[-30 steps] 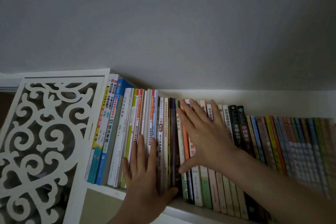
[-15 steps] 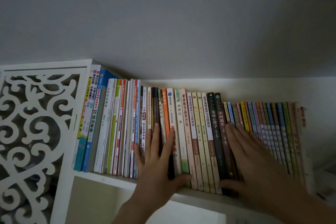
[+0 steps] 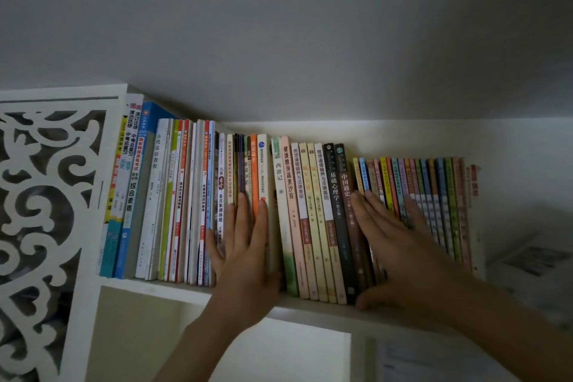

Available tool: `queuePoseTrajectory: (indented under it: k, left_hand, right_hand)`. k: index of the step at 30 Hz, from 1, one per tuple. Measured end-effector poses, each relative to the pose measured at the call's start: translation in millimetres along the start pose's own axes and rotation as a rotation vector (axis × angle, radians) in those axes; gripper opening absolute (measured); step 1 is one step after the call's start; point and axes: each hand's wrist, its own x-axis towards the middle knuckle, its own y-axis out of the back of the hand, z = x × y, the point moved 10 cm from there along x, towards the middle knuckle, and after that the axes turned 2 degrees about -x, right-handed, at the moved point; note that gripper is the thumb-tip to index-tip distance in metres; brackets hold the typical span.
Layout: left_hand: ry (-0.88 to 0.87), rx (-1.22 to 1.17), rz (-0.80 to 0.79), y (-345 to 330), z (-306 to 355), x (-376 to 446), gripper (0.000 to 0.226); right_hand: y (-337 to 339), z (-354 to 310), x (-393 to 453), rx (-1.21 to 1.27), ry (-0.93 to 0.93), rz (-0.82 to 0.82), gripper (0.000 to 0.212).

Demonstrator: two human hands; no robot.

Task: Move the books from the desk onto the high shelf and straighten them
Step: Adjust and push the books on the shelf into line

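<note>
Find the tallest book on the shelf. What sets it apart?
The white-spined book at the row's far left, against the carved panel: its top stands higher than every other spine.

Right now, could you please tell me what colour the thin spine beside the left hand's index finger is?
Orange spine, seen in the head view.

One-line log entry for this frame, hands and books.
stage: straightening | left hand: flat on spines, mid-row | right hand: flat on spines, right part of row | books: upright on high shelf | held: nothing

Open gap right of books (image 3: 310, 220)
</note>
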Motion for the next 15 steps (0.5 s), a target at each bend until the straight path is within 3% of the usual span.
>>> queuePoseTrajectory:
  k: [3, 8, 15]
  left_hand:
    - [0.002, -0.105, 0.057, -1, 14, -6, 0.096]
    - [0.033, -0.015, 0.056, -21, 28, -11, 0.134]
    - [0.049, -0.002, -0.006, -23, 14, -4, 0.136]
  right_hand:
    - [2, 6, -3, -0.122, 0.119, 0.069, 0.138]
    - [-11, 12, -2, -0.187, 0.079, 0.123, 0.14]
    - [-7, 4, 3, -0.212, 0.07, 0.198, 0.141]
